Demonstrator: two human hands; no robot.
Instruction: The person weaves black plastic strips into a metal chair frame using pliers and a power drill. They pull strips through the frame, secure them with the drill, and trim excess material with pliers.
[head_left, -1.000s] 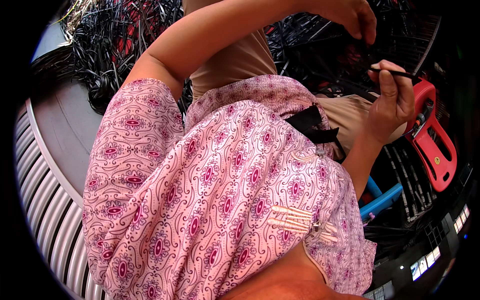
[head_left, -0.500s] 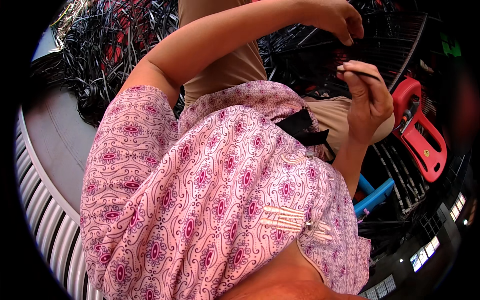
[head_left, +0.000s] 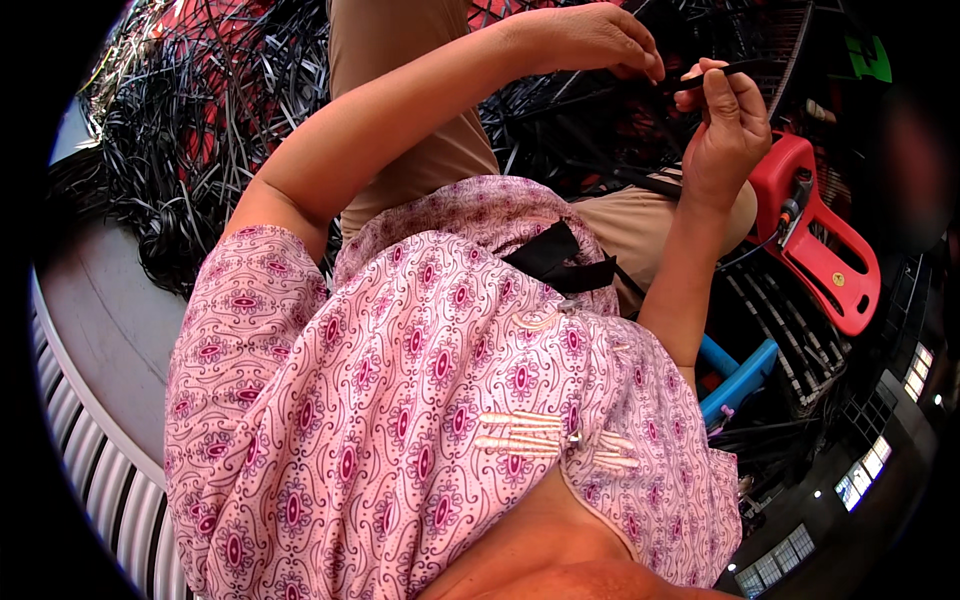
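My right hand (head_left: 726,125) is raised at the upper right, with the thumb and fingers pinching a flat black strip (head_left: 752,67). One end of that strip sticks out past the fingers to the right, while the other points toward my left hand (head_left: 622,42). My left hand is bent down at the wrist, its fingers curled together close to the strip. Whatever lies between those fingertips is too dark to make out. Below both hands is a dark woven frame or basket of black strips (head_left: 570,115), partly hidden in shadow.
Tangled black strips (head_left: 240,110) lie in a large heap at the upper left, over something red. On the right, a red plastic seat or chair part (head_left: 835,270) stands beside my knee. A blue plastic piece (head_left: 740,385) lies below it. A grey panel (head_left: 105,310) borders the left.
My right hand has risen toward my left hand, and their fingertips are now closer. More of the black strip shows beyond the right fingers. The whole view has shifted slightly.
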